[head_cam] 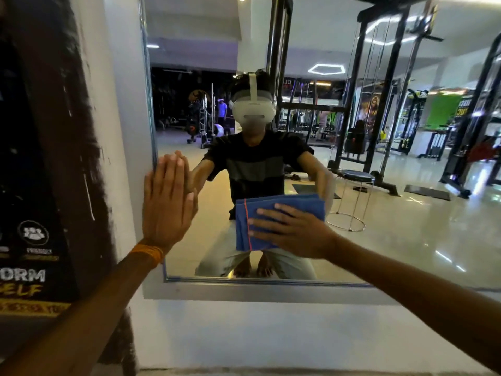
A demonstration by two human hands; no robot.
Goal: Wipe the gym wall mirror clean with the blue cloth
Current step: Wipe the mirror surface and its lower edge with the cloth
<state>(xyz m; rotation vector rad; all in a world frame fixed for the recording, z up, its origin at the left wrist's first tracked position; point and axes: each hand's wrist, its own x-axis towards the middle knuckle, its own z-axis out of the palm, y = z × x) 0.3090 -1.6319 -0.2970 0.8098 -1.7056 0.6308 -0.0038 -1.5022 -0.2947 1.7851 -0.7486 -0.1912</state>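
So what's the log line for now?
right hand: presses blue cloth on mirror | left hand: flat on mirror

Brightness: mixed, bright across the right half and dark at the far left.
Sources: a pentagon ceiling light [326,69] shows in the mirror [406,218] at upper centre; the upper right corner is blown out white.
Glare: pale streaks on the glossy reflected floor [444,256], lower right.
Blur: the reflection above the right hand [292,232] is smeared.
Distortion: the mirror's left edge bows, and the rack uprights [360,104] lean at the right.
Softness: the poster [29,240] lettering at lower left is fuzzy.
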